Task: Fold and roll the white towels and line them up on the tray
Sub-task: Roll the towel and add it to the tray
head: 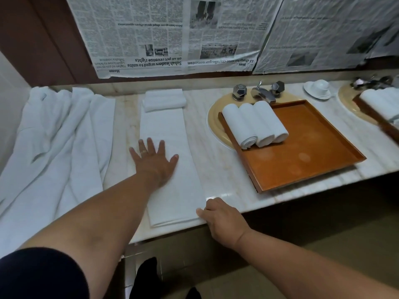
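Folded towel [172, 130] between crumpled towels [56, 137] and tray [302, 160]: left hand [155, 161] flat on it, right hand [222, 216] pinching its corner

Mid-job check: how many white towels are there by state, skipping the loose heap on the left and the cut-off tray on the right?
Rolled towels on the tray: 3
Long folded towel, left hand flat on it, right hand gripping its near corner: 1
Small folded bundle behind it: 1
Total: 5
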